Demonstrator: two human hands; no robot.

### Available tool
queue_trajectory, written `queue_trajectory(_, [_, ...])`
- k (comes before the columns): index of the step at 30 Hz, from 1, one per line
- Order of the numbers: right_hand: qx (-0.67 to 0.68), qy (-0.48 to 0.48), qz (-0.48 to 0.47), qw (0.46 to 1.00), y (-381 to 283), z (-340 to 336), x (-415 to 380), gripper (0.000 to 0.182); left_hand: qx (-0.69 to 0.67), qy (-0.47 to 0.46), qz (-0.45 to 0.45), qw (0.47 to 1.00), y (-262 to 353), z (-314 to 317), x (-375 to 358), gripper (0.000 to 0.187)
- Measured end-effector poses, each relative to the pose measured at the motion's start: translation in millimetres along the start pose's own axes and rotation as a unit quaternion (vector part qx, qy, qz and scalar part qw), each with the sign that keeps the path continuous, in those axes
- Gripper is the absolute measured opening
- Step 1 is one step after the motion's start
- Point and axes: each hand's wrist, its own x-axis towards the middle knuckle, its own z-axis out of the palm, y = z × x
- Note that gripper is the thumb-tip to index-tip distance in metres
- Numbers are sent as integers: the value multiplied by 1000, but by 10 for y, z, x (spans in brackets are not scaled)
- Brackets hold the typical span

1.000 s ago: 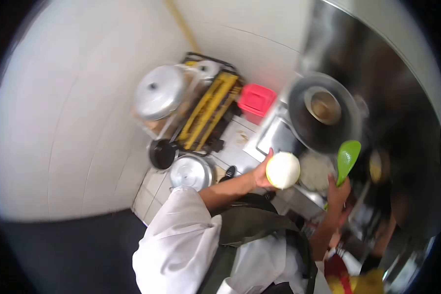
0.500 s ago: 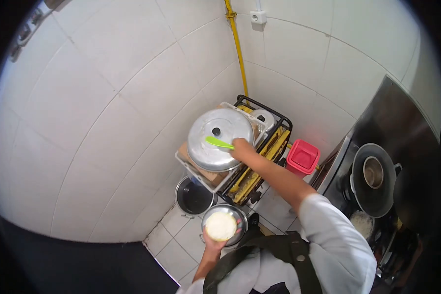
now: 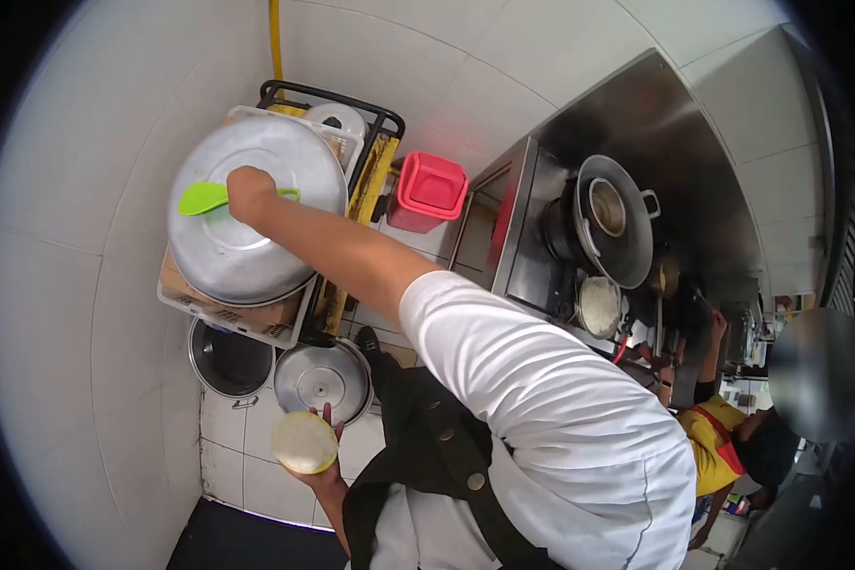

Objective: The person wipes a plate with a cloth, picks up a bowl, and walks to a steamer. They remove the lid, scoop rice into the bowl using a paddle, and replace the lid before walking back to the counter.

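My right hand [image 3: 253,195] is closed round the handle of a green spatula or rice paddle [image 3: 202,199], over the large silver lid [image 3: 247,256]. The lid's knob is hidden under the hand. Lower down, my left hand [image 3: 331,460] holds a yellow-rimmed bowl [image 3: 304,443] filled with something pale, probably rice. Beyond that bowl, near the floor, is a silver lidded pot [image 3: 321,384].
A dark open pot [image 3: 230,359] stands by the left wall. A red bin [image 3: 427,192] is beside the black-and-yellow rack [image 3: 374,176]. On the steel stove counter sits a wok [image 3: 627,252]. At far right is a co-worker in a yellow shirt [image 3: 711,446].
The view has turned right, bringing the stove and a co-worker into sight. My right hand is now over the lid's middle, where its knob showed before.
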Motion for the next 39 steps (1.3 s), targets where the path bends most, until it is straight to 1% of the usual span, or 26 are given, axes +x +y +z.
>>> queue_trajectory(2, [19, -6, -23, 1000, 26, -315, -182, 16, 6, -27, -8, 1000, -50, 56, 32, 72])
queue_trajectory(5, [77, 54, 11, 996, 242, -1003, -501, 18, 31, -72, -51, 996, -99, 188, 118, 70])
queue_trajectory(7, [128, 81, 32, 988, 557, -1738, -910, 29, 55, -94, -78, 991, -121, 289, 172, 69])
queue_trajectory(9, [164, 94, 52, 981, 1099, -2351, -1259, 40, 79, -115, -99, 985, -205, 420, 232, 68])
queue_trajectory(10, [214, 88, 72, 970, 1332, -2724, -1549, 41, 86, -122, -112, 982, -265, 479, 265, 68])
queue_trajectory(11, [198, 135, 93, 966, 1681, -2940, -1756, 36, 94, -129, -123, 979, -326, 539, 294, 68])
queue_trajectory(14, [169, 190, 223, 941, 2329, -3770, -2624, 32, 118, -165, -148, 968, -680, 712, 364, 70])
queue_trajectory(15, [151, 205, 248, 935, 2680, -3943, -2856, 32, 129, -178, -155, 963, -811, 769, 374, 70])
queue_trajectory(17, [144, 240, 323, 904, 3244, -4195, -3256, 30, 148, -183, -182, 955, -1125, 902, 380, 71])
queue_trajectory(18, [126, 249, 350, 894, 3568, -4260, -3436, 36, 167, -190, -196, 948, -1293, 958, 383, 70])
queue_trajectory(20, [87, 230, 399, 883, 4383, -4172, -3684, 38, 202, -203, -221, 932, -1606, 1050, 361, 71])
queue_trajectory(22, [39, 221, 433, 873, 5168, -3897, -3893, 40, 236, -199, -234, 922, -1932, 1152, 318, 71])
queue_trajectory(23, [12, 220, 443, 869, 5475, -3752, -3952, 40, 253, -196, -237, 917, -2087, 1193, 284, 72])
queue_trajectory(24, [3, 233, 446, 864, 5636, -3646, -4002, 39, 251, -214, -240, 913, -2252, 1224, 238, 72])
queue_trajectory(27, [1, 250, 460, 852, 5910, -3305, -4132, 38, 268, -189, -239, 914, -2672, 1268, 97, 65])
queue_trajectory(28, [12, 246, 466, 849, 5984, -3228, -4138, 38, 245, -175, -253, 919, -2767, 1263, 92, 70])
queue_trajectory(29, [23, 242, 473, 847, 6044, -3173, -4148, 38, 223, -138, -266, 928, -2867, 1268, 34, 70])
queue_trajectory(31, [25, 239, 474, 847, 6059, -3100, -4124, 38, 240, -113, -265, 927, -3016, 1260, -39, 68])
queue_trajectory(34, [29, 228, 476, 849, 6054, -3088, -4121, 37, 243, -107, -270, 925, -3161, 1252, -116, 64])
queue_trajectory(37, [43, 209, 483, 850, 6069, -3113, -4133, 39, 299, -160, -291, 895, -3160, 1175, -35, 66])
queue_trajectory(39, [45, 195, 485, 852, 6013, -3151, -4157, 39, 289, -145, -290, 901, -3162, 1203, -43, 66])
